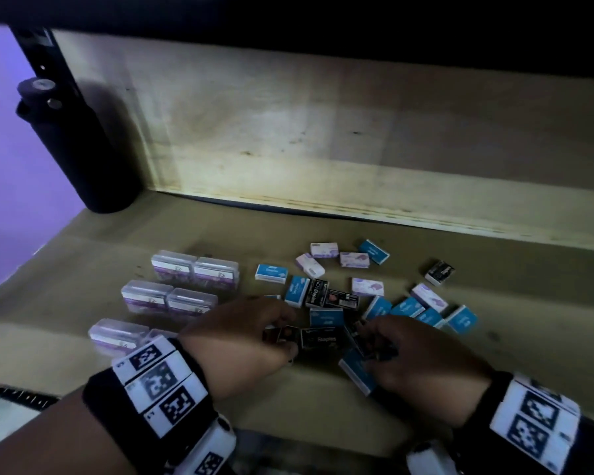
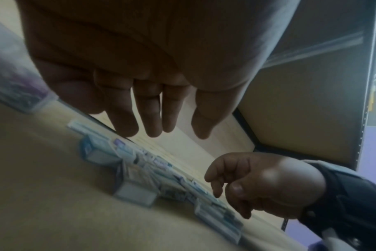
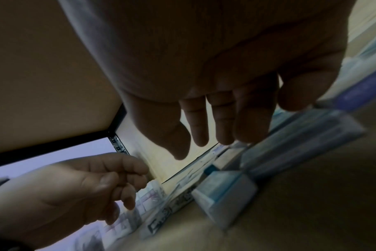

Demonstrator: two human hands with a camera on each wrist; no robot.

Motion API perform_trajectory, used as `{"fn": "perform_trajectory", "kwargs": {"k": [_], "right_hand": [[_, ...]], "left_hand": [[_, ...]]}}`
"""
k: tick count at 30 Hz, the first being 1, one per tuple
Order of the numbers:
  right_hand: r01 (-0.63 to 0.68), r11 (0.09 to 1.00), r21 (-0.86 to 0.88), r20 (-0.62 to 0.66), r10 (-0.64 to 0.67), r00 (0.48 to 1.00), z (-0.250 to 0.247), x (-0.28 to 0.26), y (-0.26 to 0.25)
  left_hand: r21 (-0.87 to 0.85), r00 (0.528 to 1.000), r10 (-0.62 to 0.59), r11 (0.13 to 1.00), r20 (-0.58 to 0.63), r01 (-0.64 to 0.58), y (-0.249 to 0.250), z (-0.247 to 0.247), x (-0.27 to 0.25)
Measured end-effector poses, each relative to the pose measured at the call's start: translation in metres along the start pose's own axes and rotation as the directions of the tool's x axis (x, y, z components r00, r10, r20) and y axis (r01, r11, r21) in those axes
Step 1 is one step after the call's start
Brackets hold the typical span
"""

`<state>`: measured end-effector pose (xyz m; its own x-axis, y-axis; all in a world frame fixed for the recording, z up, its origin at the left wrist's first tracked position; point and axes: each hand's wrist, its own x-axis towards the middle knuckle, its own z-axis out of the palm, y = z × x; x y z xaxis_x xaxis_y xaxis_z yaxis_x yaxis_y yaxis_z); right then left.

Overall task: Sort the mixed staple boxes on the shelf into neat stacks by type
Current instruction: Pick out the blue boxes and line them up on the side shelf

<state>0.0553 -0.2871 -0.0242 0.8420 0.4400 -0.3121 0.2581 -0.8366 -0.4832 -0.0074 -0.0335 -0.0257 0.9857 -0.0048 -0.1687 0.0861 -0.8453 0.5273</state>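
Both hands, the left hand (image 1: 244, 332) and right hand (image 1: 422, 354), are held loosely open over scattered staple boxes (image 1: 326, 296), bare shelf (image 1: 66, 269) being left alongside.

We held both forearms forward, wrists banded, palms down. Our left hand (image 1: 251, 332) hung with fingers (image 2: 148, 117) loosely extended and spread, holding nothing. Our right hand (image 1: 422, 361) hovered likewise, fingers (image 3: 221, 122) relaxed and pointing down.

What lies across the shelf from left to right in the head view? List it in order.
Black bottle → clear plastic cases in paired rows → left hand → scattered blue, purple and black staple boxes → right hand → the lone black box far right. The hands overlap the pile's near edge.
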Motion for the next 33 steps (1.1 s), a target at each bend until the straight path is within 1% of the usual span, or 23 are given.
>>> {"fn": "perform_trajectory", "kwargs": {"k": [4,8,11,13,16,19,23,27,29,31,33], "right_hand": [[-0.022,0.997,-0.078,0.06,0.027,0.998,0.0,-0.008,0.007],[-0.028,0.991,-0.134,0.043,0.034,0.999,0.002,-0.012,0.012],[-0.019,0.977,-0.213,0.042,0.029,0.999,0.006,-0.014,0.008],[-0.023,0.969,-0.248,0.062,0.04,0.997,0.007,-0.011,0.004],[-0.033,0.955,-0.295,0.062,0.054,0.997,0.011,-0.006,0.001],[-0.036,0.944,-0.327,0.065,0.06,0.996,0.014,-0.001,-0.001],[-0.015,0.934,-0.358,0.105,0.056,0.993,0.011,0.004,-0.001],[-0.02,0.939,-0.344,0.053,0.041,0.998,0.012,0.003,-0.002],[-0.011,0.946,-0.323,0.054,0.03,0.998,0.008,0.002,-0.001],[-0.003,0.961,-0.275,0.079,0.026,0.997,0.002,0.002,0.001],[-0.013,0.982,-0.189,0.075,0.028,0.997,-0.002,0.001,0.005]], "left_hand": [[0.023,0.998,-0.009,1.0,0.054,0.008,0.008,0.011,0.006],[0.044,0.996,-0.006,0.999,0.094,0.001,0.017,0.02,0.011],[0.068,0.993,-0.018,0.998,0.119,0.01,0.019,0.024,0.013],[0.07,0.992,-0.016,0.998,0.122,0.008,0.019,0.026,0.012],[0.092,0.995,-0.013,0.996,0.101,0.004,0.019,0.027,0.01],[0.1,0.994,-0.008,0.995,0.108,-0.003,0.018,0.027,0.01],[0.049,0.993,0.005,0.999,0.115,-0.01,0.017,0.023,0.012],[0.032,0.999,-0.001,0.999,0.053,0.0,0.012,0.022,0.011],[0.044,1.0,-0.015,0.999,0.006,0.014,0.01,0.02,0.01],[0.057,0.999,-0.037,0.998,-0.04,0.039,0.008,0.018,0.011],[0.088,0.996,-0.045,0.995,-0.079,0.052,0.007,0.014,0.015]]}}
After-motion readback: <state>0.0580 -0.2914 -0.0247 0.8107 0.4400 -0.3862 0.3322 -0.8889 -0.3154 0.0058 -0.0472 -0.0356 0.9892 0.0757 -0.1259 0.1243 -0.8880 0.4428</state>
